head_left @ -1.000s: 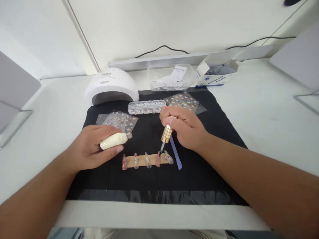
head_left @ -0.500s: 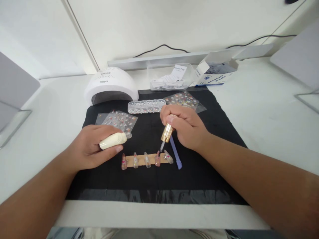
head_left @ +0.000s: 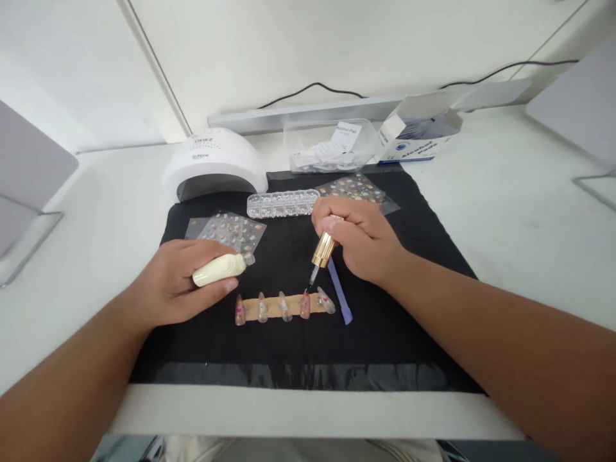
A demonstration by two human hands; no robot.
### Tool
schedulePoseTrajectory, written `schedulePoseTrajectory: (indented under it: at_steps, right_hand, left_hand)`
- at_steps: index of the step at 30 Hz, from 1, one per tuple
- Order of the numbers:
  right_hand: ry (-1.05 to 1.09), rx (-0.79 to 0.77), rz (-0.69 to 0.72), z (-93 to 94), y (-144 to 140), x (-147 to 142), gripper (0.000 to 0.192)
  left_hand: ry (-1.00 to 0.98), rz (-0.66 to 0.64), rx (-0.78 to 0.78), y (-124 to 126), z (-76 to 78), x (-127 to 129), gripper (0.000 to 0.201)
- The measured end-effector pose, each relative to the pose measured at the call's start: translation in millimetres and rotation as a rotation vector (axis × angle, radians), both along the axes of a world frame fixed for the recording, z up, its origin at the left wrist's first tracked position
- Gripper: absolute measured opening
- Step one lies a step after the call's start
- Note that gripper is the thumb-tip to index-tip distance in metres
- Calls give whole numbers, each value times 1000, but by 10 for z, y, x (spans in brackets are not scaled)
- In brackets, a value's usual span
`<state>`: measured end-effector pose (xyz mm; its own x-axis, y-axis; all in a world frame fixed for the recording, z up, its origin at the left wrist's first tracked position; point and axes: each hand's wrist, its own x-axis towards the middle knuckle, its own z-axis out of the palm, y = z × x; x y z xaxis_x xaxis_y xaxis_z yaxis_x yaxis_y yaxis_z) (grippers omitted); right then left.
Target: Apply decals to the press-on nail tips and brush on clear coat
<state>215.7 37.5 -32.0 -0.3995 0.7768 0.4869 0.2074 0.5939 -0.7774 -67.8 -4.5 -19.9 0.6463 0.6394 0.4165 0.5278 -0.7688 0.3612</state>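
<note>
My left hand point(head_left: 180, 285) is closed round a cream nail polish bottle point(head_left: 219, 269), tilted on its side with its uncapped clear neck pointing right. In my right hand point(head_left: 359, 237) is the gold-handled polish brush point(head_left: 323, 250), slanting down to the left. Its dark tip is at the upper end of a pink false nail point(head_left: 305, 306); whether it touches I cannot tell. That nail is fourth from the left among several decorated false nails stuck along a tan strip point(head_left: 273, 307). Right of the brush lies a purple stick point(head_left: 340, 292), partly hidden behind my right hand.
A white nail lamp point(head_left: 216, 160) stands at the back left. Beyond my hands are a rhinestone case point(head_left: 282, 204), sticker sheets point(head_left: 233, 231), a clear bin point(head_left: 293, 157) and an alcohol pads box point(head_left: 418, 149). A black mat point(head_left: 269, 350) covers part of the white table point(head_left: 298, 410).
The brush tip has shifted slightly left and up, to the upper end of the pink nail. My left hand and the bottle have barely moved.
</note>
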Motion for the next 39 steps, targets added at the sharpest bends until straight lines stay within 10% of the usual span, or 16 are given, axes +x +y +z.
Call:
schedulePoseTrajectory:
  at_steps: [29,39]
  right_hand:
    - [-64,178,141,55,-112,-30,23]
    - [122,-64,35,17,-68,-18,23]
  left_hand:
    - [4,-23,26,15,5,11,10]
    - [7,-27,9,8,-4,-7,11]
